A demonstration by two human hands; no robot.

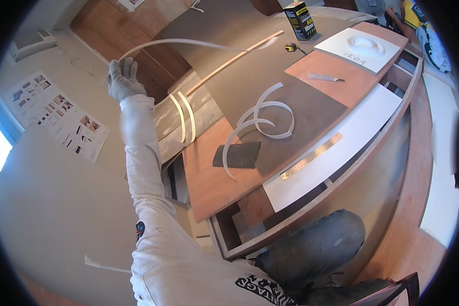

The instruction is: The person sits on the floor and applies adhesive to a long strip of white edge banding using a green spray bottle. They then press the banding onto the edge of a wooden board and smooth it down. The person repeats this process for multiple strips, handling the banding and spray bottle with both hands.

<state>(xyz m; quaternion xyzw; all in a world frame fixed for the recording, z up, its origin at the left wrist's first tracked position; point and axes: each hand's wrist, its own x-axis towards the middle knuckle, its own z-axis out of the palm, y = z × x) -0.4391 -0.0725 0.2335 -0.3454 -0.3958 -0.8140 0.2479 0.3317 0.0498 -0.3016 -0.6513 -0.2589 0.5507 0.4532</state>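
Observation:
My left hand (pixel 121 77), in a grey work glove, is raised to the upper left and grips one end of a long, thin white strip (pixel 188 43). The strip arcs to the right over the workbench and ends near a narrow wooden slat (pixel 229 62). My white sleeve runs down from the glove to the lower edge of the picture. My right hand is out of view. On the bench lie curled white strips (pixel 270 115), a dark rectangular sheet (pixel 237 155) and a metal ruler (pixel 312 155).
Two short white strips (pixel 186 120) lie side by side on a grey board. At the far end stand a black and yellow can (pixel 300 20), a tape measure (pixel 290 47), a utility knife (pixel 325 78) and a white panel with a round moulding (pixel 362 47). Another person (pixel 418 20) is at the top right.

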